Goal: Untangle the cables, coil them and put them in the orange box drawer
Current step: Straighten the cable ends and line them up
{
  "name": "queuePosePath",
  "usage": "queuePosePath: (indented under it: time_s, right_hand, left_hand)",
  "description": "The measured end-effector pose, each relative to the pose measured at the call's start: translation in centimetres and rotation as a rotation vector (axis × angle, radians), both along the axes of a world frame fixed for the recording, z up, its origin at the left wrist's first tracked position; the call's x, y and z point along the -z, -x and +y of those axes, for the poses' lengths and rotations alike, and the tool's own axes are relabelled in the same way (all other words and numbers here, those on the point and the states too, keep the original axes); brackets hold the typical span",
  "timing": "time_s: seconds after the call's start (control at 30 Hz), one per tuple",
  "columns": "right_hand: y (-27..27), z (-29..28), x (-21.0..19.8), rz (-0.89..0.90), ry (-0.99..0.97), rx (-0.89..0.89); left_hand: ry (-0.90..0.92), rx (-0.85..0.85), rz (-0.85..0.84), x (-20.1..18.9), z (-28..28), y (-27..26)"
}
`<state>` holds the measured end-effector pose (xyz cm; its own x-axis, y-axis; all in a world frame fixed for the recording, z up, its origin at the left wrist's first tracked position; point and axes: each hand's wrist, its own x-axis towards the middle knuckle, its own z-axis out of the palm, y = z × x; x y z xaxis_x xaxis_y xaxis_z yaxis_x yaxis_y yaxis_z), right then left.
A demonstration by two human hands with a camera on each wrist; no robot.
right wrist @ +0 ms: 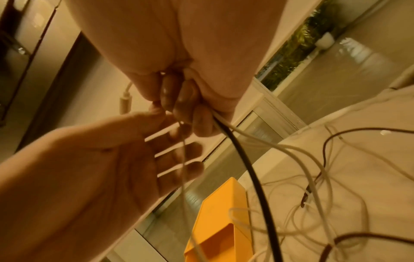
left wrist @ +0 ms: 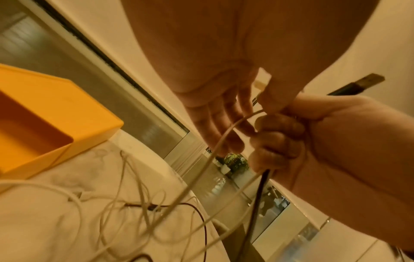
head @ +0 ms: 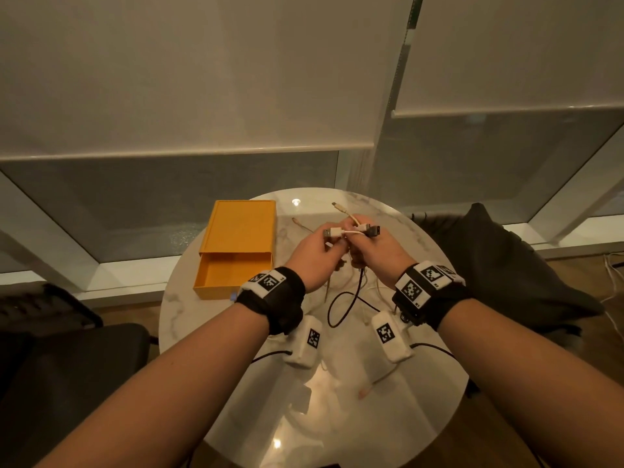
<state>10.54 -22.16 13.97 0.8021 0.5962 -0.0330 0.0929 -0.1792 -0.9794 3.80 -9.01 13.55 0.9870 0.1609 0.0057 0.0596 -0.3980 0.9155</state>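
At frame centre, the right hand (head: 373, 253) fists a bundle of cables (head: 341, 305); the left hand (head: 312, 255) pinches a white plug, other fingers loose. The orange box drawer (head: 233, 275) gapes centre-left. Hard pulling could tighten the knots below.

The head view looks forward and down from above onto both hands over the bench (head: 189, 309), while each wrist view sits close under its own palm, looking along the fingers, and all three share the orange box (head: 236, 244) beyond the hands.
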Motion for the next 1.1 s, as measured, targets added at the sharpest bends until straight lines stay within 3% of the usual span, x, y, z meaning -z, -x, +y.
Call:
queuePosePath:
  time_s: [0.07, 0.2, 0.33, 0.6, 0.7, 0.9, 1.1]
  right_hand:
    - [0.1, 0.1, -0.2, 0.021, -0.030, -0.016]
    - [0.1, 0.1, -0.2, 0.146, -0.162, 0.042]
    - [0.0, 0.3, 0.1, 0.088, -0.138, 0.133]
    - [0.1, 0.9, -1.7, 0.223, -0.399, 0.148]
    - [0.2, 1.0, -1.5, 0.227, -0.309, 0.072]
    - [1.2, 1.5, -0.3, 0.021, 0.007, 0.079]
    - [1.7, 1.5, -0.3, 0.124, 0.054, 0.028]
  left_hand:
    - [-0.006, -0.013, 0.002, -0.4, 0.3, -0.3]
    - [0.154, -0.114, 0.000, -0.2, 0.8, -0.5]
    - [0.095, -0.089, -0.022, -0.6, 0.1, 0.1]
    - [0.054, -0.073, 0.017, -1.1, -0.2, 0.0]
    - [0.126, -0.084, -0.004, -1.2, 0.0, -0.5]
    - [0.257, -0.102, -0.061, -1.6, -0.1, -1.1]
    - [0.278, -0.064, -0.054, -1.6, 0.3, -1.1]
